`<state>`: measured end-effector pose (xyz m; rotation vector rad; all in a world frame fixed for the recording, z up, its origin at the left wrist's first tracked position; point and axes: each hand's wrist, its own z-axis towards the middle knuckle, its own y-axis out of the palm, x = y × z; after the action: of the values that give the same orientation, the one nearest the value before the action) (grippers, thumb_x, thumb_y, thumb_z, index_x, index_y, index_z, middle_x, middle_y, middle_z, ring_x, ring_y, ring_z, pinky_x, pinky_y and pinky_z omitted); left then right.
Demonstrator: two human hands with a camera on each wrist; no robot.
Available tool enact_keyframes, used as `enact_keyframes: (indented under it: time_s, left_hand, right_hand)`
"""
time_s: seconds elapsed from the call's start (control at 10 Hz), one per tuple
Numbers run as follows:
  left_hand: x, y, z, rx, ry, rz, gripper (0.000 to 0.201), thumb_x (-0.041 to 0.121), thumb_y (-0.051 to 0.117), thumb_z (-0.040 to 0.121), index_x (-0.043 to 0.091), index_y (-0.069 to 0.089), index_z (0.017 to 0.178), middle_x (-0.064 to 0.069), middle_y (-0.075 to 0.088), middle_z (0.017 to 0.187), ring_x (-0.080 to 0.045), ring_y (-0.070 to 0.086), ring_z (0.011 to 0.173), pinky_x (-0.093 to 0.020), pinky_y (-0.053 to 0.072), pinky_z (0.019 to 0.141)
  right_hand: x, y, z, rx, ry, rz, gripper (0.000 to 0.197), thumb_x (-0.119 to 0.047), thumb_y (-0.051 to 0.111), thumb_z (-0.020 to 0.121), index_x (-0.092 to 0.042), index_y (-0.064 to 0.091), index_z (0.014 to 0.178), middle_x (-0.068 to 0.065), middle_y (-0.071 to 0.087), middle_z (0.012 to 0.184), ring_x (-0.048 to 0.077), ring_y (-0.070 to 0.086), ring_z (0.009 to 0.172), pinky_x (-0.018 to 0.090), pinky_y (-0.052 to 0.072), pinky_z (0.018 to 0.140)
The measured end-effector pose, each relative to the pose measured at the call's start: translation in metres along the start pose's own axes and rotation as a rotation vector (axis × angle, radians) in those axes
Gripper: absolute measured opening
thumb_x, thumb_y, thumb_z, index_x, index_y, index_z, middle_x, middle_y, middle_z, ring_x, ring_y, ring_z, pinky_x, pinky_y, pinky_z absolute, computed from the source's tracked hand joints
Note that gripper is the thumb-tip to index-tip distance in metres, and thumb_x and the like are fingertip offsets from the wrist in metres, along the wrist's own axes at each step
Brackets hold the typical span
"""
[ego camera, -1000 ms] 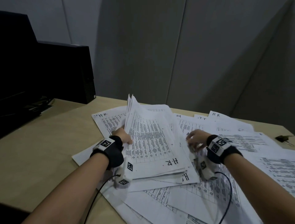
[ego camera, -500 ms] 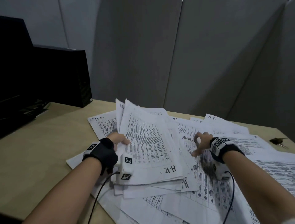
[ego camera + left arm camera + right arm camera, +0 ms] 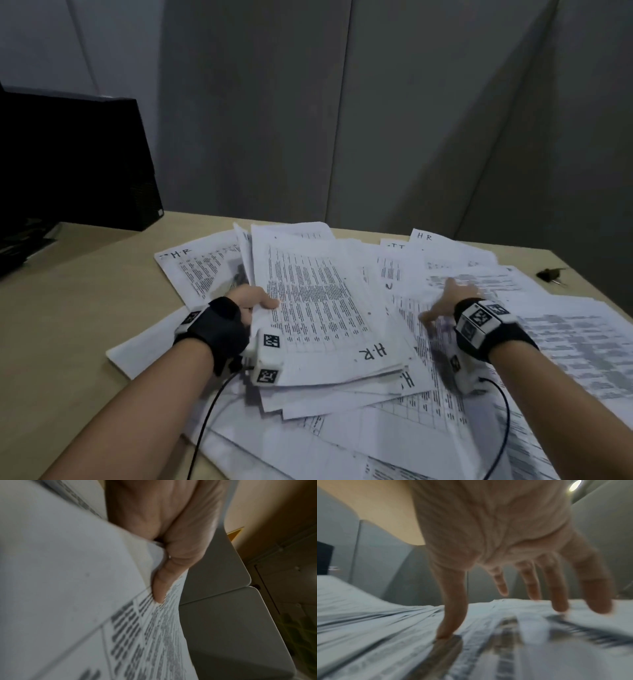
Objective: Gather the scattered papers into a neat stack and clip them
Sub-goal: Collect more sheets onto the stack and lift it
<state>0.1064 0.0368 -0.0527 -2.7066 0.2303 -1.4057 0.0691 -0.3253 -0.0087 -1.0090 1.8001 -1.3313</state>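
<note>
A gathered bundle of printed sheets [image 3: 322,308], its top page marked "H.R", is held at its left edge by my left hand [image 3: 255,301]; the thumb lies on top, and in the left wrist view my left hand [image 3: 171,563] pinches the bundle of sheets [image 3: 68,588]. My right hand [image 3: 448,298] reaches out with spread, straight fingers over the loose papers [image 3: 479,281] to the right. In the right wrist view my right hand [image 3: 513,601] touches the blurred loose papers [image 3: 402,635] with thumb and fingertips. A dark binder clip [image 3: 551,274] lies on the desk at far right.
More printed sheets [image 3: 582,342] cover the wooden desk [image 3: 68,325] in front and to the right. A black computer case [image 3: 75,161] stands at the back left. Grey partition panels [image 3: 376,120] close off the far edge.
My right hand has moved forward and to the right across the loose papers, its fingers spreading out. The left hand keeps hold of the bundle, which now lies flatter.
</note>
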Motion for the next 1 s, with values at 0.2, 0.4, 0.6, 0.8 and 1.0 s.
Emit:
enact_keyframes:
  time_s: [0.2,0.4,0.6,0.8,1.0]
  left_hand:
    - [-0.011,-0.008,-0.024,-0.003,0.020,0.004,0.072,-0.007,0.081,0.057,-0.008,0.051,0.123,-0.030,0.058,0.123,-0.027,0.056,0.088,-0.040,0.046,0.082]
    - [-0.026,0.000,0.004,-0.074,-0.019,0.022,0.100,0.010,0.097,0.030,-0.003,0.055,0.120,-0.017,0.062,0.120,-0.032,0.061,0.100,-0.049,0.049,0.092]
    - [-0.015,0.053,-0.052,-0.094,0.137,0.232,0.028,0.001,0.075,0.072,-0.001,0.056,0.093,-0.015,0.061,0.092,-0.027,0.059,0.085,-0.039,0.052,0.091]
    - [-0.001,0.077,-0.070,-0.220,0.162,0.188,0.055,0.001,0.076,0.071,-0.010,0.052,0.119,-0.017,0.063,0.112,-0.025,0.059,0.100,-0.034,0.049,0.093]
    - [0.002,0.071,-0.076,-0.377,0.159,0.203,0.068,0.020,0.089,0.054,-0.006,0.063,0.111,-0.020,0.062,0.123,-0.031,0.054,0.120,-0.042,0.036,0.110]
  right_hand:
    - [0.013,0.004,-0.014,-0.175,0.075,0.159,0.109,-0.044,0.076,0.071,-0.001,0.009,0.146,0.015,0.022,0.153,0.032,0.026,0.140,0.041,0.030,0.109]
    - [0.006,0.007,-0.016,-0.113,0.069,0.421,0.080,-0.021,0.071,0.080,0.005,0.024,0.140,0.022,0.036,0.143,0.035,0.038,0.130,0.038,0.034,0.104]
    - [0.007,0.019,-0.009,-0.072,0.047,0.782,0.057,-0.005,0.055,0.088,0.003,0.029,0.138,0.024,0.050,0.128,0.033,0.054,0.103,0.037,0.046,0.084]
    - [0.034,0.033,0.007,-0.304,0.057,1.105,0.116,-0.052,0.087,0.042,-0.002,0.040,0.135,0.025,0.053,0.127,0.030,0.057,0.108,0.038,0.040,0.097]
    - [0.039,0.026,-0.030,-0.483,0.002,1.323,0.080,-0.012,0.082,0.053,0.005,0.052,0.124,0.011,0.070,0.096,0.022,0.067,0.081,0.030,0.058,0.070]
